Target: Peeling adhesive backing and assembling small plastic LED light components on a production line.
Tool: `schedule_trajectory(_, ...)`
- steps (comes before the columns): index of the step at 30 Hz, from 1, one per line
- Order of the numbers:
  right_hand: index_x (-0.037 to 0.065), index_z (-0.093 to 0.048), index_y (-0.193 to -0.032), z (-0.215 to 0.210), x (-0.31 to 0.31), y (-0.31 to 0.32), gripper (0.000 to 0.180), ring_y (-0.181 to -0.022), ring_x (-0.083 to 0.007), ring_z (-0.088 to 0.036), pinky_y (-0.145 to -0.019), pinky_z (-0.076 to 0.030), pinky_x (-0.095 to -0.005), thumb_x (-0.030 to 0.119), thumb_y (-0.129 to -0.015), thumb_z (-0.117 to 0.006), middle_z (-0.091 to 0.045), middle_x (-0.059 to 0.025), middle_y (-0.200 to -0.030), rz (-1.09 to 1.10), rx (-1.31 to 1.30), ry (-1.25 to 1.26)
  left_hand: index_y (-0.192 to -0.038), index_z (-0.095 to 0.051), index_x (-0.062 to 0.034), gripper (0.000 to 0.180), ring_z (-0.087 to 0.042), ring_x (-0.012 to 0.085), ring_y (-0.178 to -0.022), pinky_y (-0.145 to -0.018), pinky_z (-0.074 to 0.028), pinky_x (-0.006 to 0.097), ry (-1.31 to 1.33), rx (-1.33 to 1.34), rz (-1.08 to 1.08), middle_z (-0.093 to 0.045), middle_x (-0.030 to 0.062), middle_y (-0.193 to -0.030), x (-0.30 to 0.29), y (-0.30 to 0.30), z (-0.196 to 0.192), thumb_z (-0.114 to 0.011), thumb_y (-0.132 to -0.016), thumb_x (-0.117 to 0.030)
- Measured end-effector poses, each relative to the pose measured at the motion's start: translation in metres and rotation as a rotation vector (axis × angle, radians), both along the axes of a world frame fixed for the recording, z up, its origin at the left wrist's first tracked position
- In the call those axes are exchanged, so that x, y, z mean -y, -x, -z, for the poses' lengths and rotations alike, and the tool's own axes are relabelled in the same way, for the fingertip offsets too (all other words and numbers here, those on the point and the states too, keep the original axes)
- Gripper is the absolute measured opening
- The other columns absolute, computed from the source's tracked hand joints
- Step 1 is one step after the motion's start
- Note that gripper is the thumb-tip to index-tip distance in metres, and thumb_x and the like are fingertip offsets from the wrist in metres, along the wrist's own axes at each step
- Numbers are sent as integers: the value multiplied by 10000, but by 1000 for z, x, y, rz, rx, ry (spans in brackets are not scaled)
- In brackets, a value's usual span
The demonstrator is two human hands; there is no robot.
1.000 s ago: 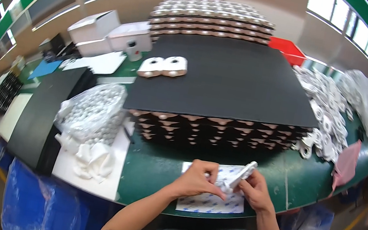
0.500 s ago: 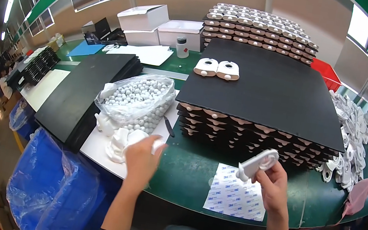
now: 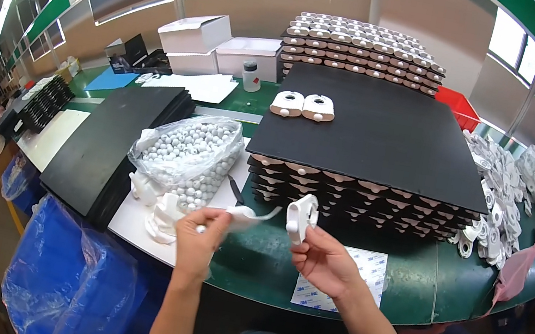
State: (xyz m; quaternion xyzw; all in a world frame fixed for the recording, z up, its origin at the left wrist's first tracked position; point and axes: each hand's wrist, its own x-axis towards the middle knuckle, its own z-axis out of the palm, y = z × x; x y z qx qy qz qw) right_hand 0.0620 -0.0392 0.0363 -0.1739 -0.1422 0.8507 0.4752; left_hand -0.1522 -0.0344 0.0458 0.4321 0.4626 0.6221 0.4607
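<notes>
My left hand is closed on a white plastic piece with a thin curved tail reaching right. A small white ball shows between its fingers. Just right of it, my right hand pinches a white plastic housing with an oval opening, held upright above the green bench. The tail's tip comes close to the housing; I cannot tell if they touch. Behind my left hand are more white parts and a clear bag of white balls.
Two white housings sit on a black board atop a stack of loaded boards. A printed adhesive sheet lies under my right hand. Loose white parts pile up at right. A dark-handled tool rests beside the bag.
My left hand has come away from the white parts, now carrying the tailed piece and a ball. My right hand has moved left and turned the housing upright.
</notes>
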Motion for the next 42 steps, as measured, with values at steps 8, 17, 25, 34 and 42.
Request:
schedule_trajectory(8, 47, -499, -1070, 0, 6, 26, 213, -689, -80, -466, -639, -405, -228, 170, -895, -510, -505, -16, -802, -72, -43, 12, -876, -570, -44, 81, -377, 33, -467, -390, -256, 146, 170, 648, 346, -538, 10, -673, 16, -44, 8, -577, -857, -122)
schedule_trajectory(17, 91, -504, -1044, 3, 9, 27, 176, -645, -60, -412, -555, -349, -206, 183, -894, -515, -488, 8, -780, -42, -83, 14, -909, -576, -3, 129, -402, 43, -474, -419, -331, 152, 128, 543, 282, -529, 2, -644, 25, -62, 4, -541, -882, -124)
schedule_trajectory(25, 67, -530, -1009, 6, 4, 21, 167, -653, -81, -381, -511, -317, -182, 195, -905, -503, -456, 3, -764, -33, -331, 170, -832, -623, 31, 79, -521, 68, -571, -528, -410, 208, -346, -547, -152, -600, 44, -656, 24, -42, 5, -623, -778, -26)
schedule_trajectory(34, 40, -537, -969, -23, 12, 5, 167, -670, -94, -379, -516, -328, -195, 183, -884, -521, -459, -10, -783, -4, -456, 215, -859, -660, -12, 135, -467, 135, -508, -500, -372, 265, -345, -972, -482, -566, 76, -632, -17, 36, 20, -646, -725, -6)
schedule_trajectory(42, -2, -421, -1063, -107, -49, -48, 312, -676, -106, -587, -583, -430, -203, 46, -804, -587, -624, -88, -771, 854, 1050, -878, -801, -674, -53, 200, -571, 327, -643, -581, -421, 399, -141, -1324, -312, -602, 143, -695, -12, 44, 52, -567, -832, -219)
